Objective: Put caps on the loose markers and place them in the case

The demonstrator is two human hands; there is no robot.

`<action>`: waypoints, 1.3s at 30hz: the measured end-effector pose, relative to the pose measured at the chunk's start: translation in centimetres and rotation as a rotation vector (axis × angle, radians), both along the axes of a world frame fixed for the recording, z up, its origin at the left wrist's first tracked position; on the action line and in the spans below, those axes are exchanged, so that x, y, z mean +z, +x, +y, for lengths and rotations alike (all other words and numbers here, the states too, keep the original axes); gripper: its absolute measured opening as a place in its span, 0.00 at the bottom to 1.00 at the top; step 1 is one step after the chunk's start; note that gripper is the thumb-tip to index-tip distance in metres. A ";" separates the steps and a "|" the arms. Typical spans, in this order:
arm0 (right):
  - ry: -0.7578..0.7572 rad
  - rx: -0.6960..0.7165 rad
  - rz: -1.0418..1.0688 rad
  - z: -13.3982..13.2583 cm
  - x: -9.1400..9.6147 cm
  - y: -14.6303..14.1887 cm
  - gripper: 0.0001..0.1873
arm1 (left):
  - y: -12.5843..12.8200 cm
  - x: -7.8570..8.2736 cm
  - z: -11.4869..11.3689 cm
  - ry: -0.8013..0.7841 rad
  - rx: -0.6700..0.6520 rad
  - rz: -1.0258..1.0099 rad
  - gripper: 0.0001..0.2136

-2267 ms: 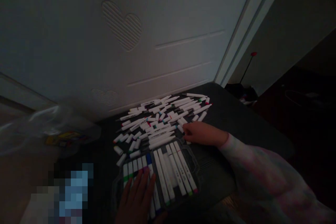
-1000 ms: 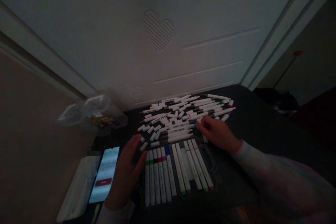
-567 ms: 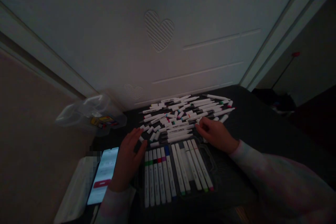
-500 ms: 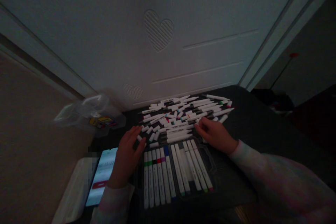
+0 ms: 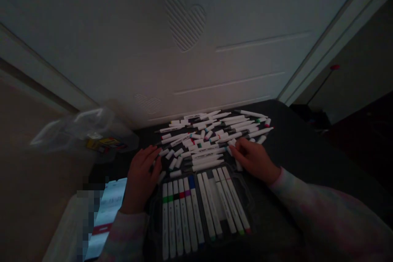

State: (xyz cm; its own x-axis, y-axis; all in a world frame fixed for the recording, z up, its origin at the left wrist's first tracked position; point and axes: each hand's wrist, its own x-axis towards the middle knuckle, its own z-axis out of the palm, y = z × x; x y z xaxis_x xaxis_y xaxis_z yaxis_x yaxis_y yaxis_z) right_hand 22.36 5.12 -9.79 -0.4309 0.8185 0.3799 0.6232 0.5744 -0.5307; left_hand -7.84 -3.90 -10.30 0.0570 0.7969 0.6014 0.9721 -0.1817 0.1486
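Note:
My left hand (image 5: pixel 143 178) is open over the left edge of a marker pile, fingers apart, beside loose white marker caps (image 5: pixel 175 163). My right hand (image 5: pixel 254 157) is closed, thumb and fingers together, at the pile's right front; a white cap shows at its fingertips, but whether it is gripped I cannot make out. Many uncapped white markers (image 5: pixel 206 156) and caps lie scattered between and behind both hands. In front, a clear case (image 5: pixel 252 208) holds two groups of capped markers (image 5: pixel 182 221), with a gap in the right group.
At the left, a lit phone (image 5: pixel 106 217) lies near my left forearm. Behind it stands a clear plastic container (image 5: pixel 113 131) with a colourful label. The dark table (image 5: pixel 294 147) meets a white panel (image 5: pixel 147 49) bearing heart shapes at the back.
The view has shifted slightly, so the case and phone sit lower and farther left. My left hand has moved a little left with its fingers still spread; my right hand stays by the caps.

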 end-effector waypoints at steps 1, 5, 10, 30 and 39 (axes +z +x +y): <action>0.006 -0.002 0.002 0.0 0.0 0.0 0.13 | -0.1 0.0 0.0 -0.009 0.013 0.002 0.12; 0.021 0.013 0.022 -0.2 0.1 0.0 0.14 | -0.1 0.1 -0.2 -0.069 0.084 -0.005 0.11; 0.046 0.002 0.007 -0.3 0.2 0.2 0.14 | -0.3 -0.1 -0.2 -0.078 0.187 -0.033 0.12; 0.095 0.018 0.028 -0.9 0.5 0.7 0.01 | 0.8 0.1 -0.6 -0.177 0.258 -0.216 0.12; 0.097 0.187 0.024 -1.1 1.3 0.2 0.07 | 1.6 0.6 -0.9 -0.180 0.004 -0.008 0.09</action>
State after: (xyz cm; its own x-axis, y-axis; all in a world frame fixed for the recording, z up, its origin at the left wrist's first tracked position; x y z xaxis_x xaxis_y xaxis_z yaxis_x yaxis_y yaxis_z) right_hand 22.60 3.97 -8.48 -0.5616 0.6843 0.4651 0.4890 0.7279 -0.4806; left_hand -6.23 -4.76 -9.69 0.0492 0.8921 0.4492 0.9715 -0.1472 0.1859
